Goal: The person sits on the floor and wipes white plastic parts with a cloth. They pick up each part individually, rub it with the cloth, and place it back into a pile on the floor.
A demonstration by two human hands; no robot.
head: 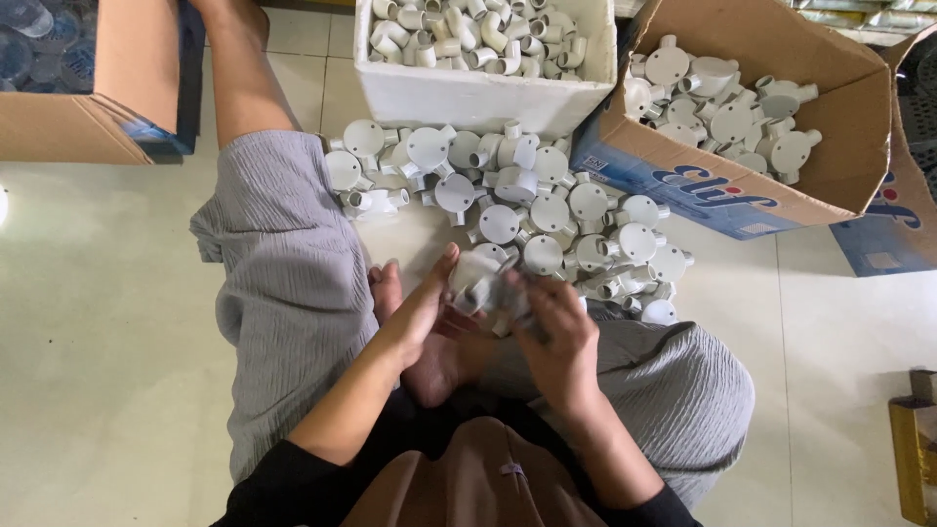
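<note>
I sit on the floor with a heap of white round plastic conduit junction boxes [527, 200] spread in front of my knees. My left hand [429, 303] and my right hand [551, 327] meet over my lap. Both grip the same white junction box [480, 276], which is blurred. My left thumb lies along its left side, and my right fingers wrap its lower right part. Part of the box is hidden by my fingers.
A white foam box [478, 93] of small white elbow fittings stands behind the heap. A cardboard box [742, 185] with more junction boxes is at the right. Another cardboard box [88, 122] sits at the far left. A yellow object [913, 449] is at the right edge.
</note>
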